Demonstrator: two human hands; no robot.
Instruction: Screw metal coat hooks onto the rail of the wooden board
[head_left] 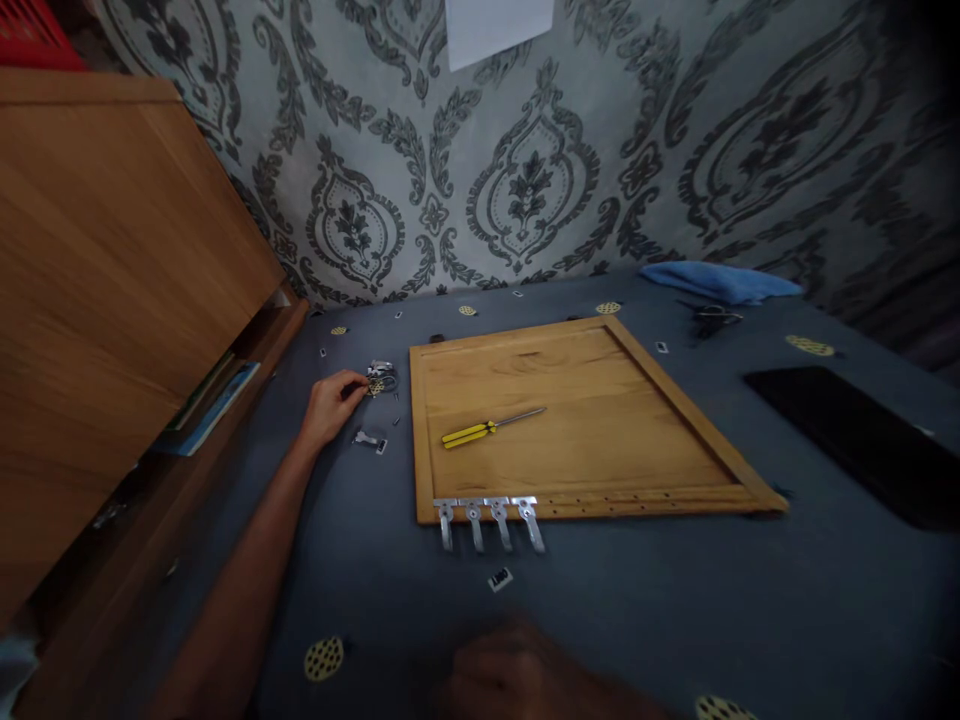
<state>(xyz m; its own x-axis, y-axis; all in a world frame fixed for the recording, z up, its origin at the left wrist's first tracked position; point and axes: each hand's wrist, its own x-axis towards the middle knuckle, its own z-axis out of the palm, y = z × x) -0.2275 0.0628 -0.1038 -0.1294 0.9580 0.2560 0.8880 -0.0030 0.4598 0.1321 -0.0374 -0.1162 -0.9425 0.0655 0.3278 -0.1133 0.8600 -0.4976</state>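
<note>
My left hand [334, 405] reaches to the left of a framed wooden board [555, 370], thumb and forefinger pinched at a small pile of metal hooks and screws [381, 372]. What is between the fingertips is too small to make out. A loose metal hook [367, 439] lies just below that pile. Along the board's near edge sit several metal hooks [474, 520] in a row at the left end, with small dark holes continuing to the right. A yellow-handled screwdriver [469, 434] rests on the board. My right hand [502, 670] is dark and blurred at the bottom; its fingers are unclear.
A wooden cabinet [127, 250] with books [217, 410] on its low shelf stands at the left. Patterned wallpaper [532, 190] covers the wall behind. To the right lie a blue cloth [724, 282], a small black object [712, 320] and a flat black object [855, 430] on the grey patterned cover [360, 570].
</note>
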